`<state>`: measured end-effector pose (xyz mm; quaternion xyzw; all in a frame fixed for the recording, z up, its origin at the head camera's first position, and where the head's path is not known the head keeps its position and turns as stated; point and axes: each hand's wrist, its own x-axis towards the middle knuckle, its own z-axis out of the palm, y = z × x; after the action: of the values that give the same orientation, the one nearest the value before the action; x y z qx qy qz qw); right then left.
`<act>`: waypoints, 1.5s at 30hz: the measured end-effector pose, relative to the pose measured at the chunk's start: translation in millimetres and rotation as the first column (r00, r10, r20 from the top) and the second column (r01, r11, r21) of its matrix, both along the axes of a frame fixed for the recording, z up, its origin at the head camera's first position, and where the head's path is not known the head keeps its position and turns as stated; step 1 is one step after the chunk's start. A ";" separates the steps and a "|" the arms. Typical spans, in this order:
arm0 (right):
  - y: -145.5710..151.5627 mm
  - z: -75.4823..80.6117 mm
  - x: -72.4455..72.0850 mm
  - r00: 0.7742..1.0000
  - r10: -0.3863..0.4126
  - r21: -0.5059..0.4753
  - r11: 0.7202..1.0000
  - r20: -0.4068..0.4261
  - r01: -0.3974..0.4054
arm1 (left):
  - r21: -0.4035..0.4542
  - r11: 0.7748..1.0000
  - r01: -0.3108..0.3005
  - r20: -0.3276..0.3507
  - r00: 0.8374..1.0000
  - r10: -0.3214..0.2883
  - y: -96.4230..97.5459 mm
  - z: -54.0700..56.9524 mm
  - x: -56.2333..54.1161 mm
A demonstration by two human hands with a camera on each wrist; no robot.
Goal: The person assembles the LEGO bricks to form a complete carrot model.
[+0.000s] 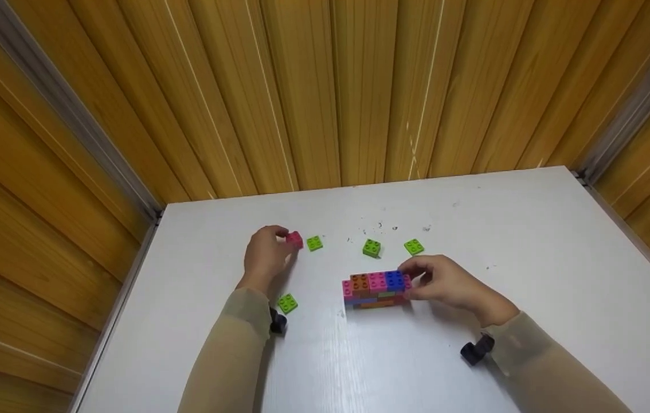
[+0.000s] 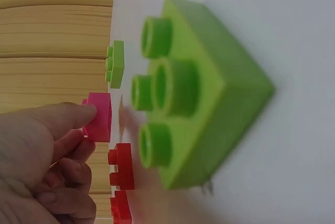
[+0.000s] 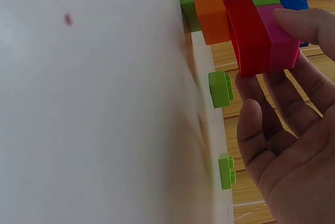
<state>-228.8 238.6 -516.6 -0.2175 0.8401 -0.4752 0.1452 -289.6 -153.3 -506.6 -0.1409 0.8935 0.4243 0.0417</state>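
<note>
My left hand (image 1: 266, 256) pinches a pink brick (image 2: 99, 117) between thumb and fingers, at the left part of the table. Beside that brick lies a flat green brick (image 1: 314, 243). Toward the middle stands a wall of stacked bricks (image 1: 375, 289) in pink, orange, blue, red and green. My right hand (image 1: 448, 284) grips the wall's right end; in the right wrist view the thumb presses a pink end brick (image 3: 280, 41), with fingers on the opposite side. Two red bricks (image 2: 123, 166) show past the left hand in the left wrist view, hidden in the head view.
Behind the wall are a thicker green brick (image 1: 371, 248) and a flat green one (image 1: 414, 246). Another flat green brick (image 1: 288, 303) lies beside the left wrist. The white table (image 1: 325, 361) ends at a wood-patterned panel (image 1: 359, 103) at the back.
</note>
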 end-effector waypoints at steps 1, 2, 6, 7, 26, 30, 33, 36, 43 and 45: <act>-0.1 0.3 0.2 1.000 -0.001 -0.002 1.000 0.001 0.001 | 0.013 1.000 -0.006 0.000 1.000 0.006 0.8 1.7 0.8; 0.0 0.5 0.3 1.000 -0.002 -0.001 1.000 0.002 0.002 | 0.025 1.000 -0.008 -0.001 1.000 0.008 1.8 3.6 1.7; -0.1 1.6 1.2 1.000 -0.005 -0.001 1.000 0.001 0.005 | 0.048 0.999 -0.004 -0.024 1.000 0.005 7.2 11.5 9.1; -0.3 1.6 1.1 1.000 -0.005 0.000 1.000 -0.002 0.005 | 0.054 0.999 0.002 -0.036 0.999 0.000 8.8 13.3 11.5; -0.8 -1.8 0.6 0.999 0.011 0.012 1.000 -0.037 -0.011 | 0.000 0.972 0.234 -0.318 0.922 -0.222 55.9 53.9 64.3; -0.7 -1.7 1.0 0.999 0.011 0.010 1.000 -0.032 -0.011 | 0.006 0.959 0.285 -0.326 0.907 -0.267 65.0 56.3 79.7; -1.3 -1.2 0.8 0.999 0.012 0.010 1.000 -0.031 -0.012 | 0.017 0.948 0.316 -0.334 0.896 -0.293 69.1 56.2 89.3; -1.8 -1.5 0.9 0.999 0.013 0.010 1.000 -0.030 -0.013 | 0.019 0.940 0.339 -0.349 0.884 -0.312 71.9 54.7 97.3; -2.7 -2.0 1.4 0.999 0.014 0.005 1.000 -0.032 -0.014 | 0.022 0.922 0.385 -0.365 0.862 -0.351 76.0 50.0 111.6; -2.8 -1.7 1.3 0.999 0.014 0.004 1.000 -0.037 -0.014 | 0.015 0.916 0.402 -0.373 0.852 -0.368 76.5 48.0 114.2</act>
<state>-227.5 235.7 -518.3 -0.2318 0.8419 -0.4687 0.1334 -175.4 -76.8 -458.6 0.1235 0.8752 0.4665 -0.0333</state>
